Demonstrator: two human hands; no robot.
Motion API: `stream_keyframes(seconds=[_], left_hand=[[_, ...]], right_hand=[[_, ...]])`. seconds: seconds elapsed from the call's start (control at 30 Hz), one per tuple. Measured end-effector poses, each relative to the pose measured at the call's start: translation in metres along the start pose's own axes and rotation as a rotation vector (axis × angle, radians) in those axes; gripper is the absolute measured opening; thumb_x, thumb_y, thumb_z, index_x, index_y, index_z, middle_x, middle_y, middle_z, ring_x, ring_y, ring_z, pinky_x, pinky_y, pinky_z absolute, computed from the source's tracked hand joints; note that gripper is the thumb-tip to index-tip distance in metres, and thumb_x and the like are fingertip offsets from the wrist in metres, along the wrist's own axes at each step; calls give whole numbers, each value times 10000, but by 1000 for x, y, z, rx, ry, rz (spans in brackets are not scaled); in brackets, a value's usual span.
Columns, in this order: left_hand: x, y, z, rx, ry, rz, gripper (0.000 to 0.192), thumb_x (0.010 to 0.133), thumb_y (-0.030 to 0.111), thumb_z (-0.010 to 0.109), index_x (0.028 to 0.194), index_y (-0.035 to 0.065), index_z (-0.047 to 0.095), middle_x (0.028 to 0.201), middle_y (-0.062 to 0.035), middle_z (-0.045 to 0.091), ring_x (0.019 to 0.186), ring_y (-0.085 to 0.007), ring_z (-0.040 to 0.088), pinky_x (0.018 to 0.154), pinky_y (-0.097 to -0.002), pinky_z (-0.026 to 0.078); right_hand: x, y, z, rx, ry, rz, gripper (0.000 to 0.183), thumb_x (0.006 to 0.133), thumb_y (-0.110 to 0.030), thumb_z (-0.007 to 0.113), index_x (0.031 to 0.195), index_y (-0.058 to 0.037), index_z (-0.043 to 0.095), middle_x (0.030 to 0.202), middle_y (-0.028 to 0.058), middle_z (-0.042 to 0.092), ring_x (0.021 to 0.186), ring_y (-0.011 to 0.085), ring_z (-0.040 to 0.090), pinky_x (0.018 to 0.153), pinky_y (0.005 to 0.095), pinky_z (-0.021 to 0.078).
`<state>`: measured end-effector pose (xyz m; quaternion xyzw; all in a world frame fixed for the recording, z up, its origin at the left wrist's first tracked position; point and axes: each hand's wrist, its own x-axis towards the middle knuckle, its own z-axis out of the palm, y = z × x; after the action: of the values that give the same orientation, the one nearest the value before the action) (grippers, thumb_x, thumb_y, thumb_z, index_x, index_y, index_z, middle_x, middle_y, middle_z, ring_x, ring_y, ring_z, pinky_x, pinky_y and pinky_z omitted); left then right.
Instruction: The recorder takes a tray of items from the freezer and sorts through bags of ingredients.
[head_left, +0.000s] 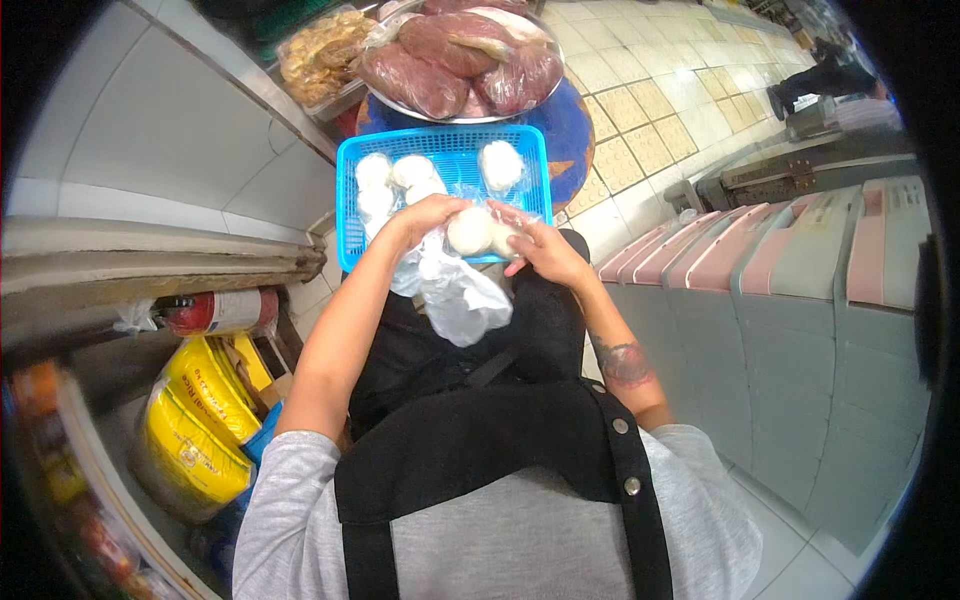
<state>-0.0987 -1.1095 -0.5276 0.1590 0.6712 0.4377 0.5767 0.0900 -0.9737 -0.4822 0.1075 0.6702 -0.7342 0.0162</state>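
Both my hands hold a clear plastic bag with white round balls (472, 232) in it, over the near edge of a blue plastic basket (460, 135). My left hand (424, 219) grips the bag from the left. My right hand (546, 251) is wrapped about the bag's right end. A crumpled whitish plastic bag (465, 296) hangs below my left hand, over my lap. Inside the basket, bagged white balls (375, 184) lie at the left, more bagged balls (415, 174) beside them, and another bag of white balls (501, 165) at the far right.
Behind the basket, a round blue stool top (576, 142) bears a plate of plastic-wrapped raw meat (465, 64). A container of yellowish-brown food (326, 56) stands left of it. Grey-and-pink bins (720, 255) line my right; yellow rice sacks (199, 442) and a fire extinguisher (217, 311) lie left.
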Motion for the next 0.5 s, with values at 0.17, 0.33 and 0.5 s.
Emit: stream_keyframes(seconds=[0.17,0.33,0.5], left_hand=[[15,-25,-11,-171,-49,17,300,870,265,517,997,7,601,955,-78,613,905,-168,559,775,-291,450],[-5,-4,8,-404,-129,-110,338,888,297,513,1064,15,576,983,-82,610,942,-167,560,827,-302,448],[-16,5,15,-184,-192,25,472,877,372,539,1136,-22,535,1008,-109,608,887,-177,594,765,-312,492]], right_hand=[[8,-10,-9,-144,47,117,435,846,43,370,1265,-54,435,1044,163,597,642,185,624,568,291,519],[18,8,-23,-630,40,-77,455,796,-28,526,1242,-101,479,903,154,636,565,192,622,561,338,497],[18,-22,-19,-634,-161,36,572,739,-64,621,1280,-156,458,887,142,647,526,179,614,559,306,499]])
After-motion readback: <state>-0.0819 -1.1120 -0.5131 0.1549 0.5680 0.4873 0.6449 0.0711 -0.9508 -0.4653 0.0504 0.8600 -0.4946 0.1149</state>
